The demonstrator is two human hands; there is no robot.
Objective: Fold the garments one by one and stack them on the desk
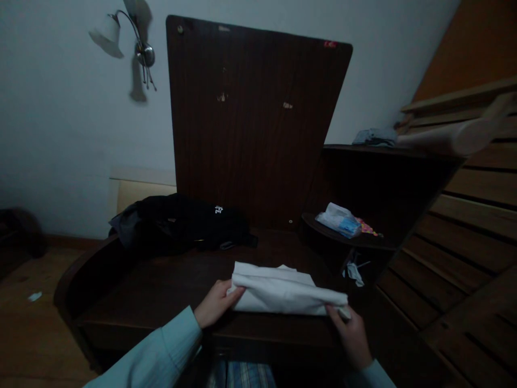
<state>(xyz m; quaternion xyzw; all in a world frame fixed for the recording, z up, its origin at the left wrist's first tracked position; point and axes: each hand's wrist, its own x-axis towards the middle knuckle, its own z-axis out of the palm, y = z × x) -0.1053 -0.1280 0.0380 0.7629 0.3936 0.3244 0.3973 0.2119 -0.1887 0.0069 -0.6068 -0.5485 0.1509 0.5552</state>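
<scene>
A white cloth (pixel 278 293), folded into a long flat bundle, is at the front of the dark wooden desk (pixel 169 293). My left hand (pixel 216 303) pinches its left end, thumb on top and fingers hidden beneath. At the right end my right hand (pixel 350 330) grips the lower corner between thumb and fingers. A folded edge runs along the bundle's length between both hands. Some layers stick up a little at the back. Whether the cloth rests on the desk or is slightly lifted, I cannot tell.
Dark clothing (pixel 186 223) lies heaped at the desk's back left. A tall wooden panel (pixel 258 124) rises behind. On the right, a corner shelf (pixel 323 229) bears a plastic packet (pixel 341 220). Wooden slats (pixel 468 215) stand far right; a wall lamp (pixel 109 35) hangs upper left.
</scene>
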